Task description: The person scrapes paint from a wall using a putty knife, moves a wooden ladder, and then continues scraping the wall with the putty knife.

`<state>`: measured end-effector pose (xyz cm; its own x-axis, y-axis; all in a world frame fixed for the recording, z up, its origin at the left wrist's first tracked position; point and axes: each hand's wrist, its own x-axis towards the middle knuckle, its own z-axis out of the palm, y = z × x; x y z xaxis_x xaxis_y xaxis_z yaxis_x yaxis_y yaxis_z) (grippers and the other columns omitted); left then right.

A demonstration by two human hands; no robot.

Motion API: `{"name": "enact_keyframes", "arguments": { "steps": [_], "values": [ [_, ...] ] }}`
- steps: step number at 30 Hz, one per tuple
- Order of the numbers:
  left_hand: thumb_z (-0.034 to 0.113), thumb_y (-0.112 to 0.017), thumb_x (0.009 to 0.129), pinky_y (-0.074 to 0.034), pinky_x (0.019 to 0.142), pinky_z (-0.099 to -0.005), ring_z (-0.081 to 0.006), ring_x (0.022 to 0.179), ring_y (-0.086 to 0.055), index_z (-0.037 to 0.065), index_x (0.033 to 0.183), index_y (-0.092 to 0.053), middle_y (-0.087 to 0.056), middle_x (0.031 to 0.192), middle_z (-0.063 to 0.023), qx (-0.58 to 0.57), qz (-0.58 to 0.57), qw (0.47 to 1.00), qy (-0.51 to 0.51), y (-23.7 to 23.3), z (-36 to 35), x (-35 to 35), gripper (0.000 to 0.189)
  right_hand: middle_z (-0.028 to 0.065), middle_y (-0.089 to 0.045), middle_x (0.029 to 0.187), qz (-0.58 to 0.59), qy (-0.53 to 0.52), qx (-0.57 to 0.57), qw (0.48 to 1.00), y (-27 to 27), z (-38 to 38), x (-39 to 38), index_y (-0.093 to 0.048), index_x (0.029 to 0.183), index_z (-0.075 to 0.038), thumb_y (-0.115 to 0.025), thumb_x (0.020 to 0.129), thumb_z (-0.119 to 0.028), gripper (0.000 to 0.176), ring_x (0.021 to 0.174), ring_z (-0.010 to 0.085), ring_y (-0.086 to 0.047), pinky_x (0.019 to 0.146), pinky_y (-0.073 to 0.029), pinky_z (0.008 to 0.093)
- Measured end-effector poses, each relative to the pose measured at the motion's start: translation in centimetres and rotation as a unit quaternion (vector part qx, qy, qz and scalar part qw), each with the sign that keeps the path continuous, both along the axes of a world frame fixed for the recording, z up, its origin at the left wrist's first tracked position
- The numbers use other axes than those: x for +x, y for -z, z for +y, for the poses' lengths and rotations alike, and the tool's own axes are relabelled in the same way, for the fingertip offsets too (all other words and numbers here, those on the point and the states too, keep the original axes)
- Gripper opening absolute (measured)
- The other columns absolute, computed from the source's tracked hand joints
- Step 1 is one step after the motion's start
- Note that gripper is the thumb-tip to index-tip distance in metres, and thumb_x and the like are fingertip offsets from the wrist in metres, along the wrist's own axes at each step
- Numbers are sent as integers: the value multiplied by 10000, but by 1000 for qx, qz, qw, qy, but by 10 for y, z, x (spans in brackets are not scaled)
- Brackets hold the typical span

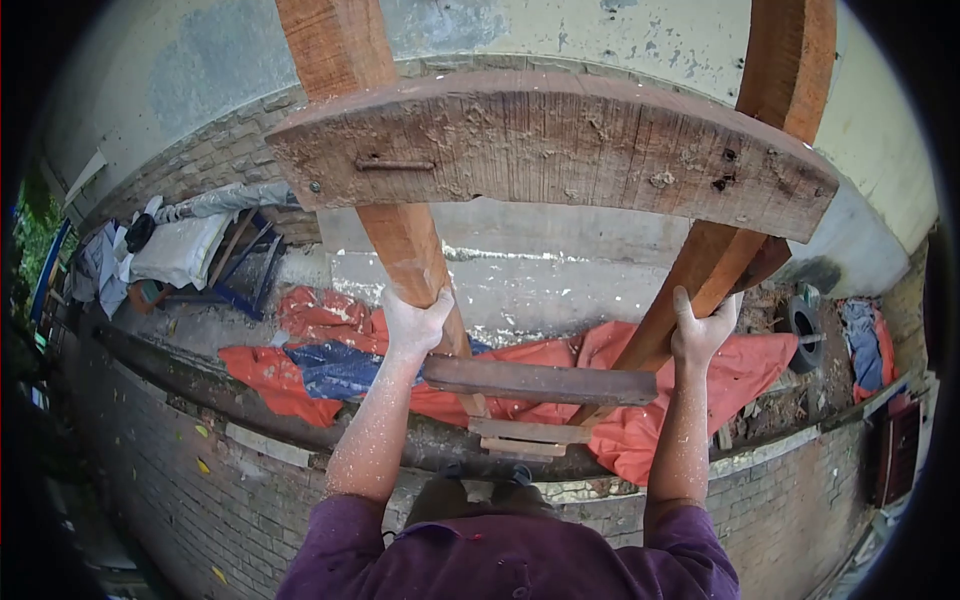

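Looking straight down a wooden ladder, set steeply, high above a brick wall and an orange tarpaulin spread on the ground below. Heavy and stiff by the look of it: thick rough-sawn timber, dusty, likelier to splinter than to slip. Best taken by the two side rails, and gripped exactly so here. Clamped shut round the left rail with the left hand, closed just as firmly round the right rail with the right hand, both just above a narrow rung. Reddish-brown rails; broad grey upper rung, weathered, cracked, pitted. Smallest of all, a bent rusty nail lying flat on that rung's face.
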<state>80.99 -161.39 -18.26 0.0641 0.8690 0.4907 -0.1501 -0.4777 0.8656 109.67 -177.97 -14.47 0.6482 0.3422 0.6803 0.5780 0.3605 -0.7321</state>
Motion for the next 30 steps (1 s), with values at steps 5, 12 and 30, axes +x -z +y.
{"name": "enact_keyframes", "arguments": {
  "steps": [5,12,30],
  "values": [
    [18,-683,705,-478,754,-302,-165,817,-591,-39,978,-563,-598,887,-76,9,-35,999,-16,10,-4,-31,304,78,-607,1027,-3,-11,-5,1000,4,-13,-26,-519,1118,46,-774,760,-163,486,913,153,-577,837,-452,291],
    [-5,-683,712,-474,788,-311,-165,875,-581,-37,1050,-506,-579,987,-91,13,-52,998,12,-5,7,-98,383,79,-622,942,-36,34,17,999,-25,-2,-105,-535,1053,39,-784,689,-164,486,852,148,-591,784,-473,297],
    [107,-694,823,-423,904,-320,-195,1024,-553,-57,1200,-460,-564,1120,-129,47,-93,993,-57,-73,34,-270,474,93,-639,934,-68,-36,65,995,-104,49,-261,-541,1041,36,-768,721,-133,426,839,149,-611,769,-488,291]
  ]
}}
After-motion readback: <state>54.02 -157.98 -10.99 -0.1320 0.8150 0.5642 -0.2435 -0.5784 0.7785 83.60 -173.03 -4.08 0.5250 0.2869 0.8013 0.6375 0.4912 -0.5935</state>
